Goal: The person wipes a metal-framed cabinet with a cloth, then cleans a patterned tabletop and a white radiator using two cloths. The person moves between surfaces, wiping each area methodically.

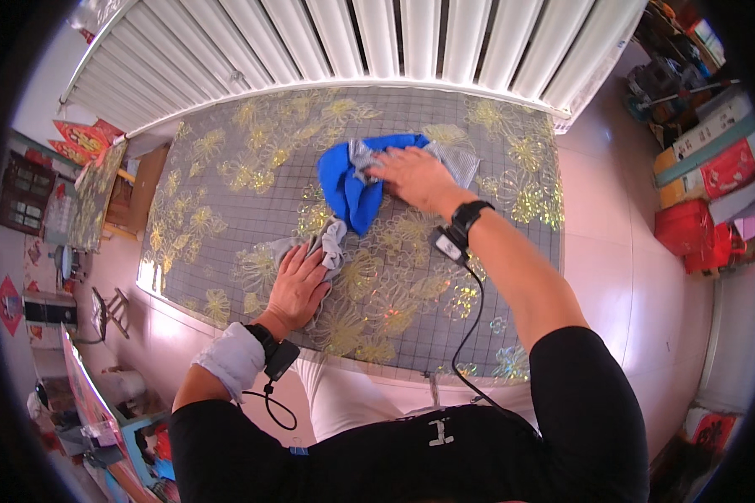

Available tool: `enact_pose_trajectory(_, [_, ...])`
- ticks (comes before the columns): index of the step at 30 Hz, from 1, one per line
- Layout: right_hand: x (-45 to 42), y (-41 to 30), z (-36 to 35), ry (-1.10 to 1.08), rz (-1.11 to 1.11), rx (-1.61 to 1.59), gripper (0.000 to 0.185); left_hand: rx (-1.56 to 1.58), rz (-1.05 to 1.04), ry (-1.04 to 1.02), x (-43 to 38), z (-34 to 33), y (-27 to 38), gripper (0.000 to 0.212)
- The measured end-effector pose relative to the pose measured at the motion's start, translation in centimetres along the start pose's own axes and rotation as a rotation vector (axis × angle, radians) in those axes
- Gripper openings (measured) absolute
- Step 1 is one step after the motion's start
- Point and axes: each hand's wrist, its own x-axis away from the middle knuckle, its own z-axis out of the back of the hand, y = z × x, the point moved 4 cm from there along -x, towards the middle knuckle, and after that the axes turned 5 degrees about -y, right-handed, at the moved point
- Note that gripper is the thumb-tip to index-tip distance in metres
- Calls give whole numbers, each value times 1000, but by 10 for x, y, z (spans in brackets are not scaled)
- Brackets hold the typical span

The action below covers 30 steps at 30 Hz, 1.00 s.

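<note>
My left hand [297, 283] lies palm down, fingers a little apart, on a crumpled grey cloth [333, 242] on the table. My right hand [415, 179] rests farther forward on a grey striped cloth [456, 162], its fingertips on the striped fabric. Whether those fingers pinch the fabric is hidden. A bright blue cloth [346, 182] is bunched beside and partly under the striped one, and its lower end reaches close to the grey cloth. Under both hands is a table [239, 207] covered in grey checked cloth with shiny gold flowers.
A white ribbed radiator [377, 38] stands along the table's far edge. A cable [478, 314] hangs from the device at my right wrist. To the left are a folding stool [110, 311] and a smaller covered table [94, 201]. Red boxes [686, 226] stand at right.
</note>
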Motion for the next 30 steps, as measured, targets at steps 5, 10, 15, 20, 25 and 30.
enact_pose_trajectory(5, [-30, 81, 3, -65, -123, -84, 44, -4, 11, -9, 1, 0, 0, 40])
enact_pose_trajectory(10, [16, 184, -3, 36, -290, 44, 47, -7, 36, -37, 3, -4, -4, 39])
enact_pose_trajectory(15, [72, 227, -12, 115, -474, -55, 47, -33, 37, 0, 4, -10, -6, 36])
enact_pose_trajectory(20, [66, 136, -12, -27, -329, 128, 46, -90, 86, 6, 3, -9, -5, 38])
enact_pose_trajectory(25, [101, -23, 11, -20, 37, 80, 36, -133, 108, -14, 2, -6, 0, 40])
enact_pose_trajectory(30, [178, -139, 22, 122, 420, -244, 39, -124, 120, 29, 3, -4, 3, 41])
